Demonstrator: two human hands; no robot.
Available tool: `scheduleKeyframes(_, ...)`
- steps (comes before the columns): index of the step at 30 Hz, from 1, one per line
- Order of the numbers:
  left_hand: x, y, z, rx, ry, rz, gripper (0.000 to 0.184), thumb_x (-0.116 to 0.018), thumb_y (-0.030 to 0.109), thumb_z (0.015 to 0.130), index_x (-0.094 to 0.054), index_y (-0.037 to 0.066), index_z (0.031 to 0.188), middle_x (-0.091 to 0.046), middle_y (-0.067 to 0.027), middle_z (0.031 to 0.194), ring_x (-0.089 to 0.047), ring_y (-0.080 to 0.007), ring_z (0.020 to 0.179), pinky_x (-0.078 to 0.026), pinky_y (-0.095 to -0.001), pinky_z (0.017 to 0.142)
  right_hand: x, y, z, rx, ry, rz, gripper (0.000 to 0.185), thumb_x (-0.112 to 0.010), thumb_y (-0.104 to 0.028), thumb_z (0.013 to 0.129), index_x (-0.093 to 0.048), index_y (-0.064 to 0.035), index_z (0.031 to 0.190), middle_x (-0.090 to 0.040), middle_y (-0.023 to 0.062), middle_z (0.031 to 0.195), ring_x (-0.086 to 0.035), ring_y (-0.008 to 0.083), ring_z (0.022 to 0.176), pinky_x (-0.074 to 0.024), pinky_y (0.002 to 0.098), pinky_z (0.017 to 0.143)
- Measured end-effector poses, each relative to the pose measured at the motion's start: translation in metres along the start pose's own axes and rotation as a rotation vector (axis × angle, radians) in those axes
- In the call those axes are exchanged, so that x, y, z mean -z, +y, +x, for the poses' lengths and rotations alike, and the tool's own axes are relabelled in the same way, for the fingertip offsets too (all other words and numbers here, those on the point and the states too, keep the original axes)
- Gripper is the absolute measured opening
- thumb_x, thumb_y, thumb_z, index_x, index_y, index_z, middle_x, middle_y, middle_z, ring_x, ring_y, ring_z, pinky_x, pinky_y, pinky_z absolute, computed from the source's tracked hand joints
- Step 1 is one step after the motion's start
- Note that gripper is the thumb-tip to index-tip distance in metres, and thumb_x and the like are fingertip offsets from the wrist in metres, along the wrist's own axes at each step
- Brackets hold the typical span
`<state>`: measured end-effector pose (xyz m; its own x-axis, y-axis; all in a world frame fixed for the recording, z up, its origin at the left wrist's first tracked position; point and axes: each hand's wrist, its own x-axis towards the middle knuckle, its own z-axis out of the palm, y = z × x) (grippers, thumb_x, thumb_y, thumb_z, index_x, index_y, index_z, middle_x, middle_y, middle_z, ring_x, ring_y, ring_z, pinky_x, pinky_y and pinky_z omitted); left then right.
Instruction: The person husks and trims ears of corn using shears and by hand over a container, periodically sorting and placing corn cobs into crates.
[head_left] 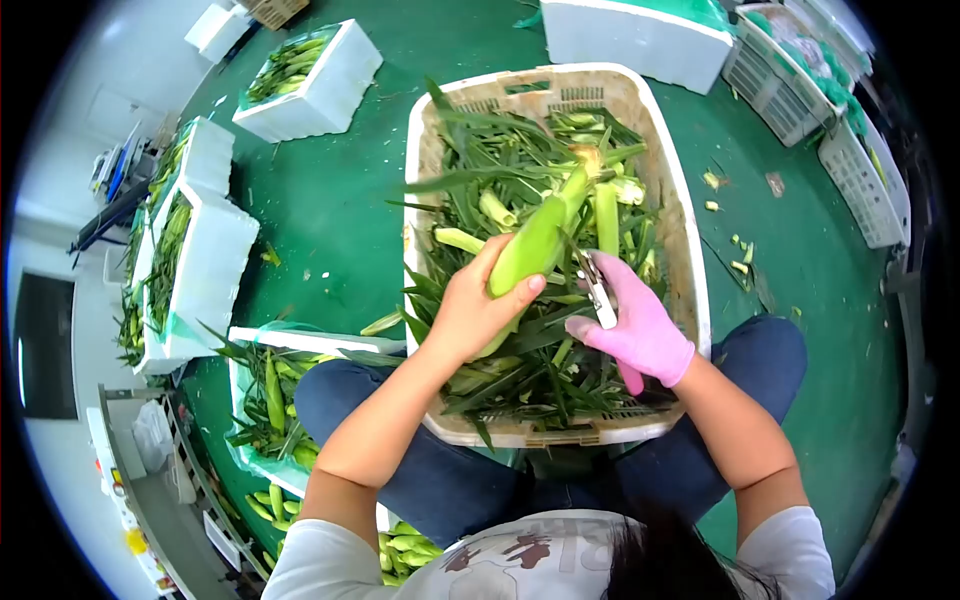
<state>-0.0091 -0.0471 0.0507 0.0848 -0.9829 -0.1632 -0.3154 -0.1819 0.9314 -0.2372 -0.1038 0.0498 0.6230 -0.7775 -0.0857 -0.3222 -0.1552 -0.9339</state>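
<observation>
An ear of corn (537,236) in its green husk is gripped by my bare left hand (482,305), tilted with its silk end pointing away from me. My right hand (637,318), in a pink glove, is closed round a pair of pruning shears (598,292). The metal part of the shears is beside the corn; whether it touches the husk I cannot tell. Below both hands, a white plastic basket (690,260) between my knees holds a heap of green husk leaves (480,150) and cut stalk pieces (606,215).
White foam boxes of corn stand to the left, one (340,85) at the upper left and another (215,265) nearer. A lined box (262,455) sits by my left knee. Crates (780,90) line the right. Cut scraps (740,266) lie on the green floor (800,230).
</observation>
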Motion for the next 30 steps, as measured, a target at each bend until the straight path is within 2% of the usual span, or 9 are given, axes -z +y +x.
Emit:
scheduleKeyframes(4, 0.015, 0.003, 0.006, 0.058, -0.234, -0.059, 0.067, -0.074, 0.041, 0.088, -0.05, 0.003, 0.137, -0.062, -0.0092, 0.115, -0.059, -0.017, 0.104, -0.049, -0.0316, 0.09, 0.014, 0.006, 0.005, 0.148, 0.003, -0.144, 0.079, -0.079, -0.025, 0.072, -0.043, 0.0025, 0.136, -0.052, 0.0232, 0.127, -0.052, 0.0374, 0.119, -0.0405, 0.0409, 0.106)
scheduleKeyframes(7, 0.039, -0.006, 0.011, 0.389, -0.616, -0.477, 0.064, -0.074, 0.041, 0.088, -0.049, 0.003, 0.135, -0.063, -0.0118, 0.106, -0.065, -0.021, 0.089, -0.056, -0.0336, 0.076, 0.013, 0.001, 0.001, 0.125, -0.154, 0.029, 0.079, -0.079, -0.024, 0.073, -0.043, 0.003, 0.137, -0.051, 0.022, 0.127, -0.051, 0.0355, 0.121, -0.0387, 0.0401, 0.107)
scheduleKeyframes(8, 0.032, -0.008, 0.006, 0.382, -0.616, -0.555, 0.069, -0.07, 0.05, 0.088, -0.049, 0.002, 0.132, -0.063, -0.0138, 0.093, -0.066, -0.0243, 0.071, -0.057, -0.0345, 0.063, 0.008, 0.012, 0.0, 0.136, -0.2, 0.158, 0.076, -0.078, -0.021, 0.073, -0.043, 0.0022, 0.137, -0.05, 0.0191, 0.126, -0.049, 0.0311, 0.122, -0.0371, 0.0376, 0.108)
scheduleKeyframes(11, 0.026, -0.02, 0.001, 0.473, -0.833, -0.779, 0.079, -0.066, 0.062, 0.085, -0.048, 0.001, 0.132, -0.062, -0.0156, 0.085, -0.065, -0.0245, 0.066, -0.056, -0.0339, 0.062, 0.012, 0.008, -0.004, 0.061, -0.323, 0.269, 0.072, -0.076, -0.018, 0.074, -0.044, 0.0013, 0.136, -0.05, 0.0157, 0.124, -0.05, 0.0256, 0.118, -0.0398, 0.0356, 0.104)
scheduleKeyframes(16, -0.002, -0.041, -0.013, 0.502, -0.979, -1.168, 0.09, -0.051, 0.076, 0.086, -0.046, -0.001, 0.132, -0.057, -0.0172, 0.074, -0.059, -0.0242, 0.053, -0.052, -0.0337, 0.047, 0.011, 0.013, -0.008, -0.074, -0.354, 0.497, 0.042, -0.066, -0.015, 0.077, -0.057, -0.001, 0.115, -0.059, 0.0059, 0.102, -0.055, 0.012, 0.088, -0.0479, 0.0272, 0.08)
scheduleKeyframes(22, -0.004, -0.047, -0.015, 0.582, -1.017, -1.316, 0.093, -0.048, 0.078, 0.086, -0.042, -0.001, 0.133, -0.056, -0.0182, 0.071, -0.059, -0.0242, 0.052, -0.052, -0.0347, 0.045, 0.003, 0.014, -0.012, -0.309, -0.277, 0.407, 0.027, -0.064, -0.013, 0.08, -0.06, -0.0008, 0.103, -0.06, 0.0015, 0.078, -0.056, 0.0109, 0.062, -0.0504, 0.0254, 0.06)
scheduleKeyframes(25, -0.007, -0.039, -0.02, 0.608, -1.068, -1.27, 0.097, -0.042, 0.084, 0.083, -0.046, 0.001, 0.133, -0.057, -0.0178, 0.074, -0.06, -0.024, 0.053, -0.052, -0.0331, 0.045, -0.001, 0.02, -0.013, -0.296, -0.117, 0.649, 0.019, -0.063, -0.01, 0.082, -0.059, -0.0018, 0.098, -0.058, 0.0021, 0.075, -0.055, 0.0107, 0.057, -0.047, 0.0241, 0.053)
scheduleKeyframes(29, -0.01, -0.016, -0.016, 0.201, -0.777, -0.734, 0.089, -0.059, 0.075, 0.081, -0.046, 0.001, 0.129, -0.06, -0.0171, 0.076, -0.063, -0.0236, 0.061, -0.054, -0.0325, 0.057, 0.003, 0.007, -0.013, -0.307, -0.027, 1.054, 0.034, -0.064, -0.014, 0.081, -0.055, -0.0027, 0.111, -0.062, 0.007, 0.084, -0.059, 0.0159, 0.072, -0.0509, 0.0316, 0.071)
scheduleKeyframes(30, -0.007, -0.01, -0.017, 0.237, -0.624, -0.734, 0.077, -0.076, 0.05, 0.081, -0.046, 0.003, 0.132, -0.064, -0.0132, 0.09, -0.066, -0.0217, 0.078, -0.054, -0.0309, 0.075, 0.004, 0.007, -0.014, -0.301, -0.032, 1.058, 0.035, -0.064, -0.012, 0.081, -0.055, -0.0026, 0.114, -0.064, 0.0085, 0.086, -0.059, 0.0165, 0.074, -0.0502, 0.0319, 0.072)
